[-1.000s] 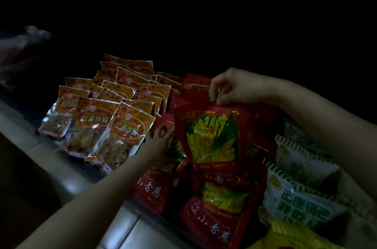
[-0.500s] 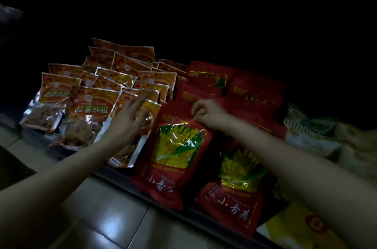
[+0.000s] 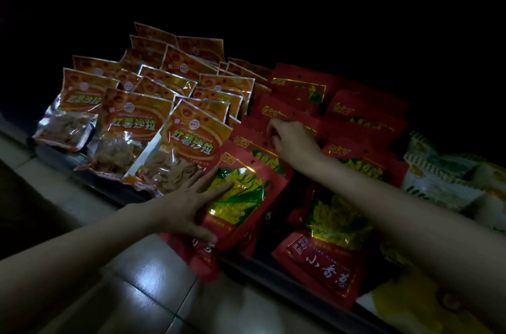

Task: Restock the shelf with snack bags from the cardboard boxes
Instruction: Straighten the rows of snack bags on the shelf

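Left hand spread flat on the front glossy red snack bag, near shelf edge; right hand pinching a farther red bag's top. Risk — lower edge overhanging, could slide to the floor.

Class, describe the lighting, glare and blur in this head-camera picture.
Head view: dim overall, the background above the shelf black; glare on the floor tiles and the red bags' foil; slight motion blur at the left hand; wide-angle tilt.
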